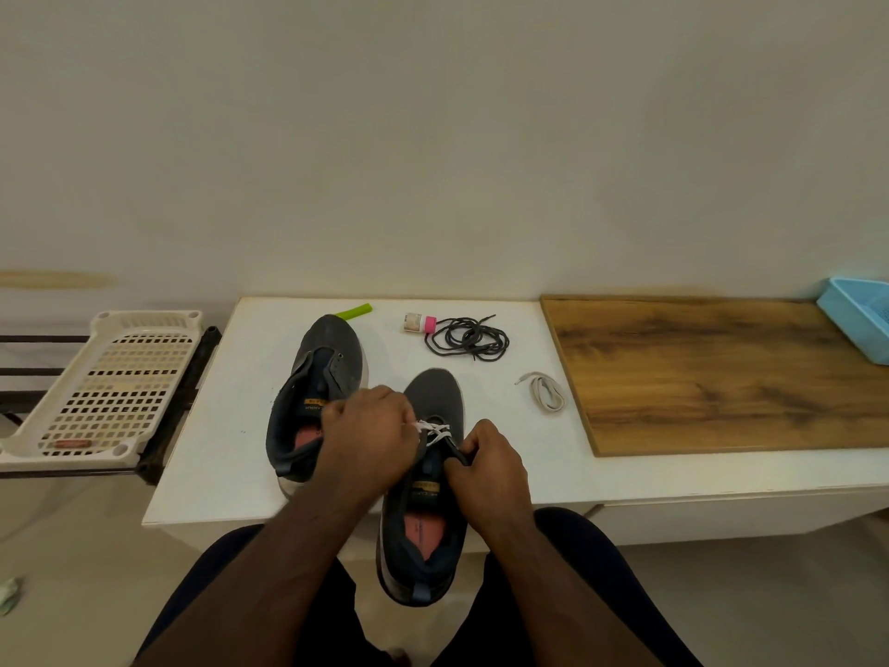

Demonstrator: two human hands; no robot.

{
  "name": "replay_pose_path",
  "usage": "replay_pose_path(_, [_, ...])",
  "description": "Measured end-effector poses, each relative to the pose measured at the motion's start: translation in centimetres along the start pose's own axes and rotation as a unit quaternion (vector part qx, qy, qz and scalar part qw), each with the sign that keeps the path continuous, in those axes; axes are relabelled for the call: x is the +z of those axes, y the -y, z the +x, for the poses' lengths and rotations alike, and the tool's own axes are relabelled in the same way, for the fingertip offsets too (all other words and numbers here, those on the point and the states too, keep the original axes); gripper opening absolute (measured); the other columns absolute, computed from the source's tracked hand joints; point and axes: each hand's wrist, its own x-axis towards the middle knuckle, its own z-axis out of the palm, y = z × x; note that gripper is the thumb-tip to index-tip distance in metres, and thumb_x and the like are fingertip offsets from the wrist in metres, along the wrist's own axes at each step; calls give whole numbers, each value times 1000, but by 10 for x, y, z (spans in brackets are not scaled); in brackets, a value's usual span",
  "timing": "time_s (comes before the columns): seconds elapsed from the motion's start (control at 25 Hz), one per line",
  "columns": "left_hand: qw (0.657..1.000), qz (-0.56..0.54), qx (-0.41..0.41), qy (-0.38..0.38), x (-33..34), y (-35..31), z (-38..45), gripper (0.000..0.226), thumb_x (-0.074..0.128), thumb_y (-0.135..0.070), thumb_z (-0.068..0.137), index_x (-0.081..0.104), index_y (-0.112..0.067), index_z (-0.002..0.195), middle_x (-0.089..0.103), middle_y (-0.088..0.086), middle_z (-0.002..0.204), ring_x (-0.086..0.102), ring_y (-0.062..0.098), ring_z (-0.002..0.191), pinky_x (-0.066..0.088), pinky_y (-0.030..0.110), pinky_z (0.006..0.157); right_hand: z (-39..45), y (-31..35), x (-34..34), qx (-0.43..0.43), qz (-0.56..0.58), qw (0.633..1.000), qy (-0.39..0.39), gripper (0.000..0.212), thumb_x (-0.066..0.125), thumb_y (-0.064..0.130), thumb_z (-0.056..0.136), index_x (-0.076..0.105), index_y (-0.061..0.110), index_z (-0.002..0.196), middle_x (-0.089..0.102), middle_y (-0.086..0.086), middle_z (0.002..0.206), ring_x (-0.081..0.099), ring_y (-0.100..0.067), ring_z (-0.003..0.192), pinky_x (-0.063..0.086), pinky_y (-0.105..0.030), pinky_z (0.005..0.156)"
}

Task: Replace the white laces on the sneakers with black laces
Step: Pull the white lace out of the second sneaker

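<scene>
Near shoe (423, 503) sits low centre, white lace (435, 431) only in last holes. Your left hand (368, 433) pinches lace; right hand (486, 466) grips eyelet edge. Pull slow, straight out. Black laces (469, 337) wait upper centre.

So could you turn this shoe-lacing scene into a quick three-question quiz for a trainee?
1. True or false: the far shoe still has a white lace in it.
2. Which lies nearest the black laces? A) pink-capped bottle B) blue basket C) cream tray
3. Fill in: both hands work on the ____ shoe.

Key:
1. False. Its eyelets look bare, and a loose white lace lies on the table.
2. A.
3. Near. The left hand and right hand are at its remaining white lacing.
</scene>
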Motion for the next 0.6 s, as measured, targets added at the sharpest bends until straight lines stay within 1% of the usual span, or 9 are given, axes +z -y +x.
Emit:
replay_pose_path(0.08, [998, -39, -45, -31, -9, 16, 3, 9, 54, -28, 92, 60, -34, 97, 57, -12, 116, 48, 14, 120, 30, 43, 103, 1, 0, 0, -1, 9, 1000, 8, 16, 64, 21, 84, 48, 22, 85, 58, 3, 80, 56, -15, 72, 47, -30, 62])
replay_pose_path(0.16, [996, -37, -65, -42, -11, 21, 1, 24, 57, -31, 94, 56, -31, 117, 48, -7, 136, 39, 21, 134, 31, 47, 108, 0, 0, 1, -9, 12, 1000, 19, 17, 65, 24, 83, 48, 24, 84, 58, 5, 80, 56, -13, 72, 47, -29, 62])
replay_pose_path(0.2, [996, -41, -59, -52, -9, 18, -1, 32, 59, -34, 94, 54, -28, 125, 46, -5, 139, 38, 23, 135, 34, 47, 107, 0, 0, 1, -12, 11, 1000, 21, 17, 65, 27, 83, 48, 25, 83, 58, 6, 80, 55, -12, 72, 47, -29, 62])
replay_pose_path(0.24, [995, -60, -49, -62, -7, 14, -4, 33, 60, -37, 93, 54, -25, 123, 49, -3, 134, 43, 23, 129, 39, 44, 102, -1, 0, 2, -16, 11, 1000, 20, 18, 66, 30, 83, 49, 26, 82, 58, 7, 80, 55, -12, 72, 47, -29, 62])
replay_pose_path(0.28, [992, -97, -45, -60, -6, 8, -7, 28, 62, -39, 91, 57, -24, 114, 55, -3, 122, 52, 20, 117, 45, 37, 91, -1, 0, 1, -22, 19, 999, 15, 19, 66, 34, 84, 50, 26, 80, 58, 7, 79, 55, -12, 72, 47, -29, 63])
replay_pose_path(0.36, [986, -151, -70, 18, -4, 1, -11, 27, 67, -45, 85, 56, -22, 93, 60, -4, 93, 58, 12, 86, 43, 28, 66, 3, -1, -2, -35, 58, 998, -12, 22, 65, 38, 89, 54, 25, 76, 59, 7, 77, 56, -10, 73, 47, -28, 65])
replay_pose_path(0.4, [986, -136, -73, 62, -1, 1, -13, 31, 69, -48, 82, 54, -21, 89, 60, -4, 86, 57, 10, 78, 40, 27, 61, 7, -3, -3, -49, 75, 996, -29, 20, 64, 36, 91, 56, 25, 76, 60, 8, 78, 57, -7, 76, 46, -25, 67])
replay_pose_path(0.52, [987, -88, -71, 115, 4, 4, -14, 25, 63, -43, 85, 53, -20, 86, 62, -2, 80, 58, 13, 77, 45, 31, 64, 18, -2, -3, -124, 40, 991, -14, 6, 64, 25, 92, 70, 26, 93, 62, 12, 94, 55, 1, 88, 39, -11, 75])
replay_pose_path(0.6, [989, -80, -63, 111, 6, 6, -12, 18, 57, -36, 89, 54, -20, 82, 61, -1, 77, 59, 15, 76, 45, 30, 64, 23, 1, 2, -162, 0, 986, 33, 17, 63, 21, 93, 72, 23, 108, 61, 9, 103, 52, 1, 92, 35, -6, 79])
